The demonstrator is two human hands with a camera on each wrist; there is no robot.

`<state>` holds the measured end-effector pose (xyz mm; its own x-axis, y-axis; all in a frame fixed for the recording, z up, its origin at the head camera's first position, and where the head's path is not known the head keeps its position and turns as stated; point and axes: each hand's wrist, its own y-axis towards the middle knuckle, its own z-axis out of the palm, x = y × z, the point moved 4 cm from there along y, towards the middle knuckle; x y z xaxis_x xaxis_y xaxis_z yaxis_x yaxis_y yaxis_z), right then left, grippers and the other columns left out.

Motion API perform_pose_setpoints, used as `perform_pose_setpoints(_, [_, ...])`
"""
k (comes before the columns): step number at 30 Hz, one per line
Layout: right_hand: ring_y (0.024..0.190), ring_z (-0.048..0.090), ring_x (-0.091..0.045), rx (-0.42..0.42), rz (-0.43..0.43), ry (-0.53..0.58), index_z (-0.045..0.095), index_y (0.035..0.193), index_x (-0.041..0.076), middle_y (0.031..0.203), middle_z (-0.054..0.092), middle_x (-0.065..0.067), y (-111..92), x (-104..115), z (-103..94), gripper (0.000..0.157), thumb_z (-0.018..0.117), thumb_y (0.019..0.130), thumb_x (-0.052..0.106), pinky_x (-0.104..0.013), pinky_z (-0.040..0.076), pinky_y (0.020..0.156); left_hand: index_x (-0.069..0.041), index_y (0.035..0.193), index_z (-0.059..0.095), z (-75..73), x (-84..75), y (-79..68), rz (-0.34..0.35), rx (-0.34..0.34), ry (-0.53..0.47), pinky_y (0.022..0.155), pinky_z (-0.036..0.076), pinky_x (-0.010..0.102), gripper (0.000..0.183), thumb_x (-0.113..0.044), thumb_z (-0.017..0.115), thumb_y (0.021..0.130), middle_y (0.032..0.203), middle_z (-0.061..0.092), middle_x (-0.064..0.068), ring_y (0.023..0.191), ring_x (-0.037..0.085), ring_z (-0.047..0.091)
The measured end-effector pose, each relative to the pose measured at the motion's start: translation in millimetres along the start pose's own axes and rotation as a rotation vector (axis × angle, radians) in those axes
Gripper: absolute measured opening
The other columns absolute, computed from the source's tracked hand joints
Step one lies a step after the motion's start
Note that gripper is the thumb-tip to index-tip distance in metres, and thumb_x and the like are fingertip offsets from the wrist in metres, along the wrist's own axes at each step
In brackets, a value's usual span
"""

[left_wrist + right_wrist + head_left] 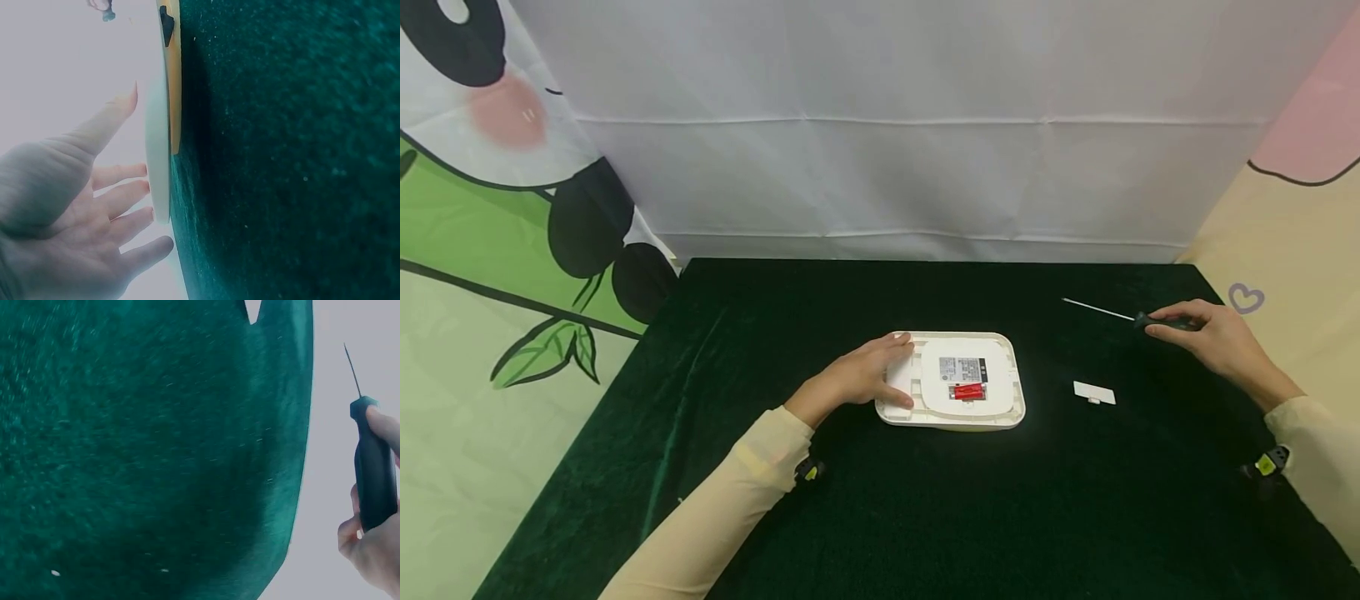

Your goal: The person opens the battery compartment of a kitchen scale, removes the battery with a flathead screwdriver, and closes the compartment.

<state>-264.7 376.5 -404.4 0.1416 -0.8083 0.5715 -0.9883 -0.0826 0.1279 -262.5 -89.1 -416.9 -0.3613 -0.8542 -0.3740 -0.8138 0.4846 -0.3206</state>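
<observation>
A white rounded-rectangular device (928, 421) lies back up on the dark green cloth. A printed label (961, 369) and a red battery (969, 392) in an uncovered slot show on its back. My left hand (868, 371) rests on its left end, fingers and thumb spread and fairly straight. In the left wrist view, the fingertips meet the device's pale edge (157, 137), with an orange layer (175, 94) beneath. My right hand (1206, 329) grips the dark handle of a screwdriver (374, 469), its thin shaft pointing left. Nearer the body lies a small white cover with a tab (1093, 392).
The green cloth (925, 517) covers the table, whose far edge meets a hanging white sheet (880, 183). Cartoon-printed fabric (580, 358) hangs on the left, and more printed fabric (1300, 250) on the right. A wrist camera (1270, 461) sits by the right sleeve.
</observation>
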Motion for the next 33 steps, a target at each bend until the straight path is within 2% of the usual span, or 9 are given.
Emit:
perform_pose_setpoints(7, [0.095, 0.043, -0.032, 0.008, 0.098, -0.012, 0.064, 0.120, 0.001, 0.121, 0.052, -0.027, 2, -26, 18.2, 0.048, 0.061, 0.095, 0.043, -0.034, 0.035, 0.066, -0.018, 0.154, 0.031, 2.5, 1.1, 1.4, 0.004, -0.001, 0.011, 0.123, 0.016, 0.045, 0.092, -0.050, 0.076, 0.080, 0.165, 0.014, -0.003, 0.153, 0.020, 0.009])
perform_pose_setpoints(13, [0.098, 0.042, -0.039, 0.040, 0.140, -0.001, 0.061, 0.124, 0.000, 0.124, 0.046, -0.031, -3, -38, 27.4, 0.053, 0.057, 0.097, 0.046, -0.036, 0.034, 0.068, -0.019, 0.155, 0.029, 2.3, 1.5, 0.6, 0.001, 0.006, 0.009, 0.123, 0.016, 0.045, 0.093, -0.051, 0.076, 0.080, 0.165, 0.013, -0.005, 0.153, 0.018, 0.009])
perform_pose_setpoints(20, [0.102, 0.042, -0.040, 0.081, 0.153, 0.023, 0.058, 0.125, 0.000, 0.124, 0.047, -0.031, -4, -42, 33.0, 0.053, 0.056, 0.097, 0.046, -0.036, 0.034, 0.069, -0.018, 0.155, 0.030, -0.1, 2.0, -0.7, 0.016, -0.001, 0.000, 0.123, 0.016, 0.045, 0.093, -0.049, 0.076, 0.081, 0.165, 0.014, -0.002, 0.153, 0.020, 0.009])
perform_pose_setpoints(33, [0.099, 0.043, -0.036, 0.081, 0.147, 0.027, 0.053, 0.125, 0.000, 0.121, 0.051, -0.029, -9, -38, 36.8, 0.052, 0.054, 0.098, 0.045, -0.035, 0.035, 0.070, -0.017, 0.154, 0.030, -1.1, 0.2, -3.0, 0.008, 0.008, -0.004, 0.123, 0.016, 0.046, 0.092, -0.048, 0.076, 0.081, 0.165, 0.014, -0.002, 0.153, 0.021, 0.010])
